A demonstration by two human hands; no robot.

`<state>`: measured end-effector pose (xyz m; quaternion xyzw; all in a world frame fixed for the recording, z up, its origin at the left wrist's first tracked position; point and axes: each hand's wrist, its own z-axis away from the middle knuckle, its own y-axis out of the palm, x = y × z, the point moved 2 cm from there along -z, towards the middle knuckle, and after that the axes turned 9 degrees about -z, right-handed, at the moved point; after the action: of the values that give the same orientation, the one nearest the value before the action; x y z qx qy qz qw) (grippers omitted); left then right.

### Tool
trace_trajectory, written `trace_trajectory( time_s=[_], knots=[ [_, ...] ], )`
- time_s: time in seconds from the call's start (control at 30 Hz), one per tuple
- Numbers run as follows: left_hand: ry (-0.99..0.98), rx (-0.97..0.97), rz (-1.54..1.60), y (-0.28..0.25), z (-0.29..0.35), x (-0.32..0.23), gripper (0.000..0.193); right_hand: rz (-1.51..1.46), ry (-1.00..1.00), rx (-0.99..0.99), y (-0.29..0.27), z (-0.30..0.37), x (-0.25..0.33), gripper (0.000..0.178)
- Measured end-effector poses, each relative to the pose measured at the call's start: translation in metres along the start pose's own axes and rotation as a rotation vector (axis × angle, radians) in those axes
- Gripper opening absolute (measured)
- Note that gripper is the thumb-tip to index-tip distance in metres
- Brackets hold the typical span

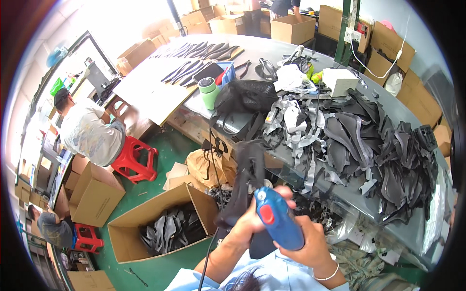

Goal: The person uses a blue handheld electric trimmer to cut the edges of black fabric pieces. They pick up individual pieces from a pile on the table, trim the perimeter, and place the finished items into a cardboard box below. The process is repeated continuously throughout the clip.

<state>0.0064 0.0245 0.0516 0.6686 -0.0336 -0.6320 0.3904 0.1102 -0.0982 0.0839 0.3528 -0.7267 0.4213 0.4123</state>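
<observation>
While both hands work low in the centre of the frame, the right hand [310,240] is wrapped tight round a blue glue gun [279,219] with a red trigger, its body slanting up toward the left; the left hand [247,224] is closed on a dark strap piece [245,179] that rises out of the grip toward mid-frame; a thin black cord [211,160] runs from the lower edge up past the left wrist to the tabletop. Gun tip and strap look touching or just beside each other, though the exact contact spot is hidden by the fingers.

Judged step: gluing or tacking one strap piece, held up close rather than laid down; next move would call for a steady nozzle on the seam and fingers kept off the hot end.

Surroundings: grey tabletop [310,48] across the upper right, heaped with dark and grey cut pieces [369,145]; a green flask [209,92] near its left edge beside a black mesh bag [245,97]; a white box [340,80] further back. Lower left, an open carton [121,237] on the green floor holds more dark pieces; red stool [136,155] at left, with a seated person in a pale shirt [90,133] beside it.
</observation>
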Motion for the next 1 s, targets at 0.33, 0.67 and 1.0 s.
trace_trajectory(
  time_s=[0.33,0.67,1.0],
  knots=[
    [0.492,-0.478,-0.085,-0.004,-0.018,-0.034,0.025,0.229,0.078,-0.033,-0.013,0.020,-0.008,0.059],
    [0.464,-0.276,-0.268,-0.011,0.000,-0.033,0.026,0.273,0.056,-0.005,-0.015,0.024,-0.011,0.056],
    [0.344,-0.180,-0.477,-0.007,0.000,-0.039,0.025,0.271,0.005,-0.011,-0.019,0.022,-0.009,0.054]
  ],
)
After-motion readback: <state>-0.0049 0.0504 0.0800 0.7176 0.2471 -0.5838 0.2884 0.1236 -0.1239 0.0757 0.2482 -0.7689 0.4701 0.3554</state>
